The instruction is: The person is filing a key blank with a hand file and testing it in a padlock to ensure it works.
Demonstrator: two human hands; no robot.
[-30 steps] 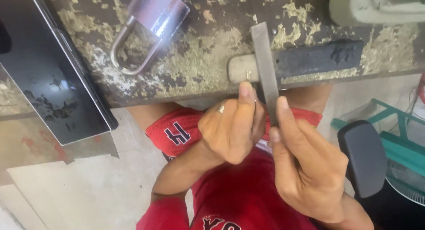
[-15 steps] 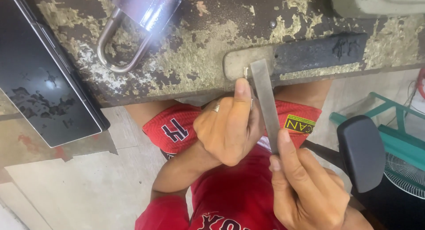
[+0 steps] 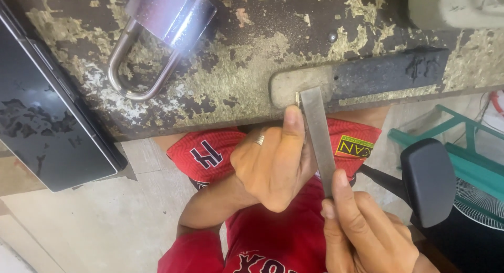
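The right hand (image 3: 367, 236), in the lower right of the frame, is gripping the near end of a flat grey metal file (image 3: 318, 136), its fingers closed around the tang and the forefinger lying along the blade. The file's long axis is running from lower right up toward the centre of the frame, tilted slightly left at the top. Its far tip is resting against the pale end of a dark flat bar (image 3: 362, 79) lying along the edge of the worn workbench (image 3: 252, 68).

The left hand (image 3: 273, 163), at the centre of the frame, is the nearer of the two to the file's tip. It is curled shut, thumb extended upward, pinching a small metal piece (image 3: 297, 98) just left of the file's tip; the piece is too small to identify. A ring is showing on one finger.

In the upper left, a large steel padlock (image 3: 157, 31) is lying on the bench, well apart from both hands. A black flat panel (image 3: 47, 110) is occupying the left edge.
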